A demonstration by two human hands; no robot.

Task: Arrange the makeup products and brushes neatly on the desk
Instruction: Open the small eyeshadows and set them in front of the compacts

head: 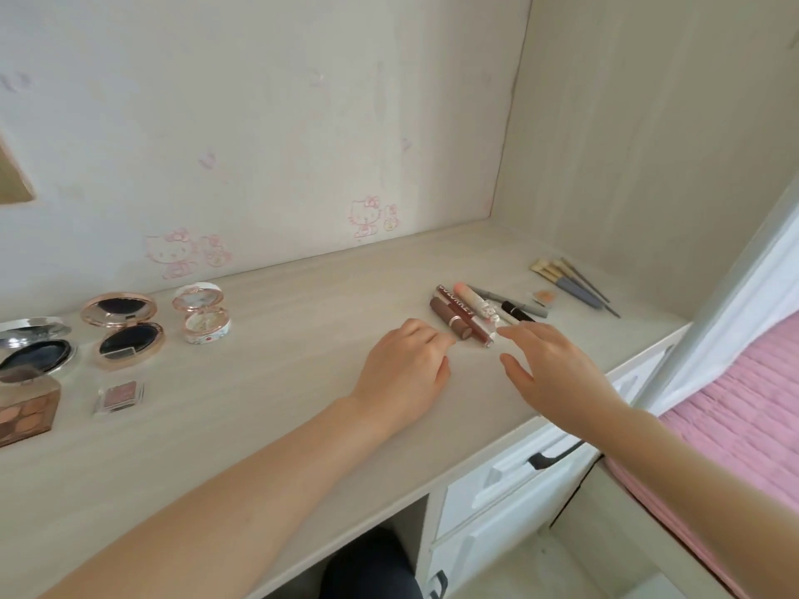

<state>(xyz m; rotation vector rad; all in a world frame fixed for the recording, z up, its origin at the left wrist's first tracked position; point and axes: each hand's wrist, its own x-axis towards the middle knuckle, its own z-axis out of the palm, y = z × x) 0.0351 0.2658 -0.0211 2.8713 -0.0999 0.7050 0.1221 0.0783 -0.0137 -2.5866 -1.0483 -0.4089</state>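
Resting on the desk (259, 425), the left hand (402, 365) has its fingers curled under and grips nothing. Its index fingertip is against the near end of the brown lipstick (452, 319). The right hand (549, 365) is relaxed, fingers straight and spread, with the tips over the near ends of the lip tubes (469, 315); contact unclear.

The tubes lie side by side, touching, right of desk centre. Their long axes run from back edge to front edge, near ends skewed right. The grey pencil (536, 312) and black tube (516, 312) lie just beside them on the right, same heading.

The brushes (566, 281) are parallel near the back right corner, bristles toward the back edge, handle tips toward the right edge. A small orange pan (544, 296) sits between brushes and pencil.

Left end of desk:
- silver compact (36, 348), rose-gold compact (123, 330) and white compact (201, 315), all open
- eyeshadow palette (26, 408) at the left edge
- small clear-cased shadow (119, 395) in front of the rose-gold compact
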